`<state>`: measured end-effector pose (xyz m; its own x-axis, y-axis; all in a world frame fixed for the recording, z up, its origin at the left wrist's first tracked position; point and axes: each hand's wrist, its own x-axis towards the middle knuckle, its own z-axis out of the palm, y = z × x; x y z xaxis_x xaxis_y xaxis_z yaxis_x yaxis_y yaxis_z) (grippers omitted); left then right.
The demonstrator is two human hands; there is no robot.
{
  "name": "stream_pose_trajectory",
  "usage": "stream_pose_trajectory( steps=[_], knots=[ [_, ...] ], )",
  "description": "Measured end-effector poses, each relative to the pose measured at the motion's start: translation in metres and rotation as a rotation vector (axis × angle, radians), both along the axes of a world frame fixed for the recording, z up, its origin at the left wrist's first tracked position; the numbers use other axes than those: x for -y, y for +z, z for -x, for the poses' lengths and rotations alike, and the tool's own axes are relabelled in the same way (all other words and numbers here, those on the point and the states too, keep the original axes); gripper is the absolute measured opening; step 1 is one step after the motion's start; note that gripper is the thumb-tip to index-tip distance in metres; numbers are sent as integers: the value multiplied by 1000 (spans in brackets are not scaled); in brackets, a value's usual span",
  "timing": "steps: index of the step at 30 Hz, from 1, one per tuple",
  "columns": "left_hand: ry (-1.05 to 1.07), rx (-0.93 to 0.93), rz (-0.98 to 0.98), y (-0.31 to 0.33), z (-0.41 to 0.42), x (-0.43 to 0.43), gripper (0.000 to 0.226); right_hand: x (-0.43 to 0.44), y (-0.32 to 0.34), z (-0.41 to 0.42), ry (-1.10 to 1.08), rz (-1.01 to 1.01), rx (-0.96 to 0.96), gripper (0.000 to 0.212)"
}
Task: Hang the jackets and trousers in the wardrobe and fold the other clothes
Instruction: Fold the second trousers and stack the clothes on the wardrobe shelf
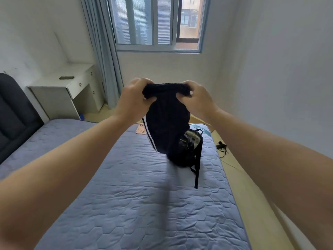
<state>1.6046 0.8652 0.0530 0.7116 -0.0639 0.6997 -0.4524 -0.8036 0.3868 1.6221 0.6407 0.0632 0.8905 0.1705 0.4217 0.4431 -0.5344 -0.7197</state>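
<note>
Quilted blue mattress (144,204), stitched in hexagon cells, fills the head view below one window (156,24) and one white desk (54,91). Above it, the left hand (134,98) and right hand (195,98) each clutch the bunched top edge of one dark garment (167,127) with two white side stripes. It hangs in front of one black backpack (189,150).

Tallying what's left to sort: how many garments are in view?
1: a dark white-striped garment, gripped at its waistband by the left hand and right hand above the mattress. More may hide in the backpack.
</note>
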Motion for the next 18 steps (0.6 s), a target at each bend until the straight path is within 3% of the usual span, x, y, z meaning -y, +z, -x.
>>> stream_pose_trajectory(
  steps=[5,11,15,18],
  knots=[
    [-33,-150,-24,-73,64,-3,49,8,-62,61,39,251,-165,24],
    [-63,-527,-52,-188,176,1,32,9,-178,168,133,439,-426,20],
    [-12,-777,-117,-258,262,14,28,14,-250,251,159,813,-435,25],
    [25,-920,-226,-296,324,27,30,20,-293,317,222,948,-435,27]
  ],
)
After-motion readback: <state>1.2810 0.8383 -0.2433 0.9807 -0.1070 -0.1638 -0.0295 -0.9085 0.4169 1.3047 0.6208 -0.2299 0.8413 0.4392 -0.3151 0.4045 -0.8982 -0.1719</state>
